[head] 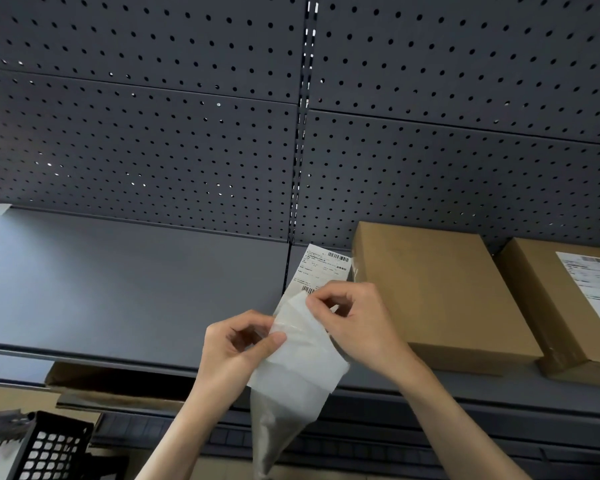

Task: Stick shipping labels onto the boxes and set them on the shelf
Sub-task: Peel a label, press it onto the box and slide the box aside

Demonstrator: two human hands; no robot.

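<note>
While 2 boxes sit on the shelf (118, 289), the left hand (236, 344) pinches the backing paper (302, 368) and the right hand (357, 323) pinches the shipping label (323, 268) above it, apparently to peel them apart.

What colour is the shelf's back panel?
Dark grey pegboard dotted with small holes, seen in the head view.

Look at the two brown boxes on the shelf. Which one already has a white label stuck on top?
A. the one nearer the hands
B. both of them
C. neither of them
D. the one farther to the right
D. The box at the right edge has a white label on its top, while the box nearer the hands shows only plain brown cardboard on top.
</note>
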